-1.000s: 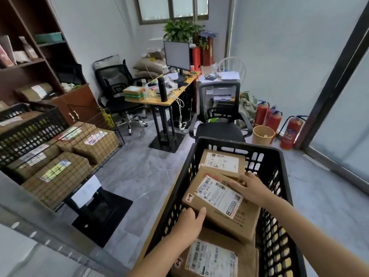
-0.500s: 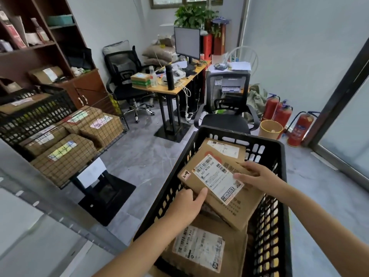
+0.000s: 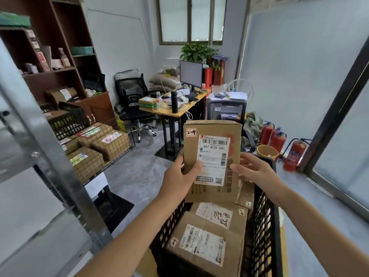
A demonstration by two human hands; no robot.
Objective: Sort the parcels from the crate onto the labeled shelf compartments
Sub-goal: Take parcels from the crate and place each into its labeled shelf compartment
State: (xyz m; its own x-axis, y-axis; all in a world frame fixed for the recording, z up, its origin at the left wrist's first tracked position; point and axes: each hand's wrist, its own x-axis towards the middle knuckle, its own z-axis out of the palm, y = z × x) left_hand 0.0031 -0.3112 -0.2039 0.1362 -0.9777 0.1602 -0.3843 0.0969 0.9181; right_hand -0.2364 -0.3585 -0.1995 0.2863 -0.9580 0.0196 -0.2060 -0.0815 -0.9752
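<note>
We hold the cardboard parcel (image 3: 191, 152) upright just above the black crate (image 3: 263, 226), left hand (image 3: 179, 176) and right hand (image 3: 253, 170) each gripping a side edge. We should read its shipping label (image 3: 214, 158) first, then swing toward the metal shelf (image 3: 46, 140) at nine o'clock.

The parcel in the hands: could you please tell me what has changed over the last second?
The parcel was lifted from lying tilted on the stack in the black crate to upright, label facing the camera. The left hand and right hand kept hold of its sides. The other parcels stayed in the crate.
</note>
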